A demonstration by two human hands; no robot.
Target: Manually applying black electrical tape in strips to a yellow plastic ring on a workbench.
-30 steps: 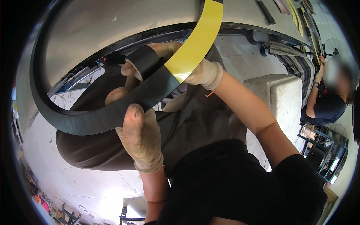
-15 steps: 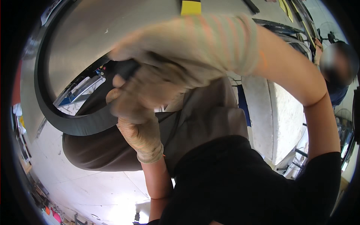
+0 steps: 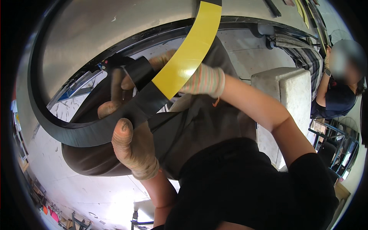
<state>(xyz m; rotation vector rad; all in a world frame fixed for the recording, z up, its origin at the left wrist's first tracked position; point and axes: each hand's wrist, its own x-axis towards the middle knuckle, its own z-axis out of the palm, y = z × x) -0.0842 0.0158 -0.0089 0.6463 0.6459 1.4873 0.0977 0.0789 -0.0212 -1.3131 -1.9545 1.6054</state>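
A wide curved band (image 3: 82, 134), black with a yellow section (image 3: 188, 51), sweeps in a large arc over the metal table and my lap. My left hand (image 3: 136, 147), in a knitted work glove, grips its lower black part. The thumb lies at the near edge, and blurred fingers show beyond the band. A short black flap (image 3: 140, 73) stands up beside those fingers. My right hand (image 3: 203, 80), in a striped-cuff glove, reaches behind the yellow section. Some of its fingers show past the far edge by the flap; the band hides the rest, including any grip.
The metal table (image 3: 126, 17) spans the far side, its dark edge running across. A pale block-shaped seat (image 3: 281, 88) stands to the right. Farther right, another person (image 3: 339, 92) sits by the table with a hand raised. A blue metal frame (image 3: 333, 142) stands below that person.
My right hand has moved down from above the band to behind it. The yellow section now extends across my lap area. My left hand keeps its place, its thumb now plainly seen.
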